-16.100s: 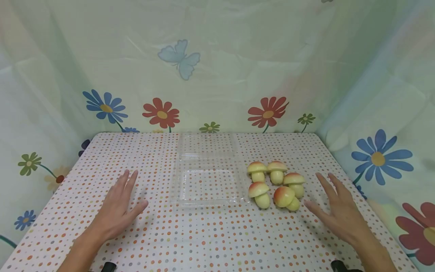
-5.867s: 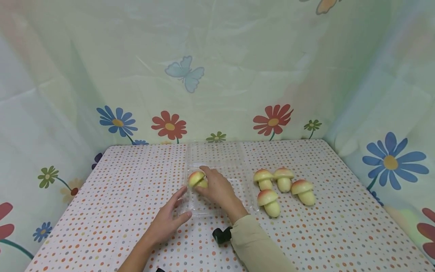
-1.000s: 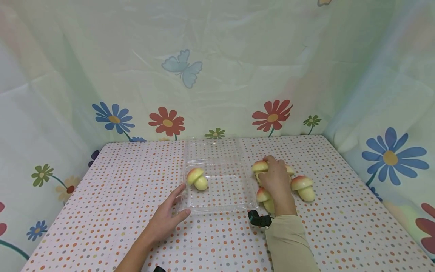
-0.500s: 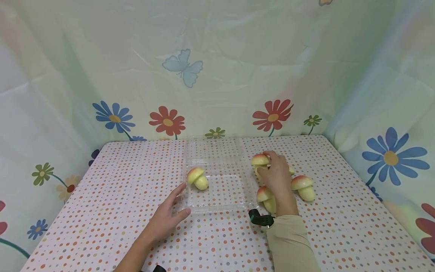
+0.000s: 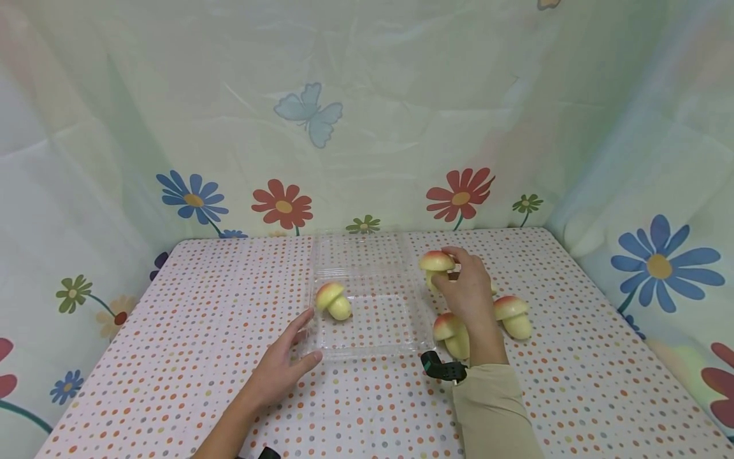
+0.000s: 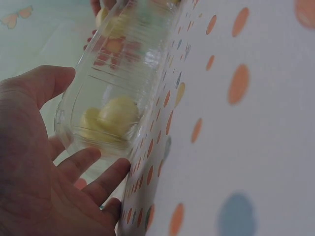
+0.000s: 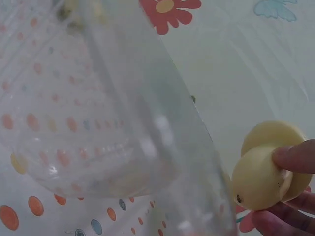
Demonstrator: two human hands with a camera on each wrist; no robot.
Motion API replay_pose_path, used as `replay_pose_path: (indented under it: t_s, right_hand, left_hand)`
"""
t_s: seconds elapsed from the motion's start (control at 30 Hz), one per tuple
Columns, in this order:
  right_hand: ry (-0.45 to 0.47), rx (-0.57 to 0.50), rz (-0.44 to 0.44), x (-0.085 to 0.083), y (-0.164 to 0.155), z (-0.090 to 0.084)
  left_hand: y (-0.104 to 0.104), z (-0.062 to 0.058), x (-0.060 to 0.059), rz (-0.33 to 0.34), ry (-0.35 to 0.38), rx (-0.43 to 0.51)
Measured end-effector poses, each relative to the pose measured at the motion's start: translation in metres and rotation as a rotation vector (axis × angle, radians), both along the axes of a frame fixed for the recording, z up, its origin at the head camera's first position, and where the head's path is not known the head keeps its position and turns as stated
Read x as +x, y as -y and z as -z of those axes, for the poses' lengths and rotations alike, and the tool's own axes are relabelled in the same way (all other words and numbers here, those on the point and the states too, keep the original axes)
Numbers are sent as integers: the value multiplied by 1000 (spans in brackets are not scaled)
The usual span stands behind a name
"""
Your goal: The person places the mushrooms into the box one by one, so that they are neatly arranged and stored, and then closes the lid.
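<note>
Right hand (image 5: 467, 294) is pinching a mushroom (image 5: 436, 264), stem down; tray (image 5: 367, 341) lying at its 9 o'clock, left hand (image 5: 281, 366) bracing it, fingers relaxed.

Our worktop (image 5: 172, 357) wears a white cloth with coloured dots. On it we see a clear plastic tray (image 5: 367, 341) near the middle, its open lid (image 5: 358, 250) lying behind it, and two toy mushrooms (image 5: 512, 315) lying just right of the tray.
</note>
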State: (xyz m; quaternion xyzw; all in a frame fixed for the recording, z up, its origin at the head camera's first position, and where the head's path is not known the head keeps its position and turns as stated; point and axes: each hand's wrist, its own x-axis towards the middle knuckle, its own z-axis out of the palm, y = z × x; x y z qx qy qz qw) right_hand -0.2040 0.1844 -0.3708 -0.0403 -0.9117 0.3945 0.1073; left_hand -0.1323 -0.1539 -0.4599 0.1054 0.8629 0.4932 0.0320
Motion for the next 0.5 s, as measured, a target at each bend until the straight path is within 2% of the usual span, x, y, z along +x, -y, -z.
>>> replay_pose_path:
  t_s: [0.5]
  right_hand:
    - [-29,-39,-14,0,3,-4]
  left_hand:
    - [-1,-2,1,-5,11,5]
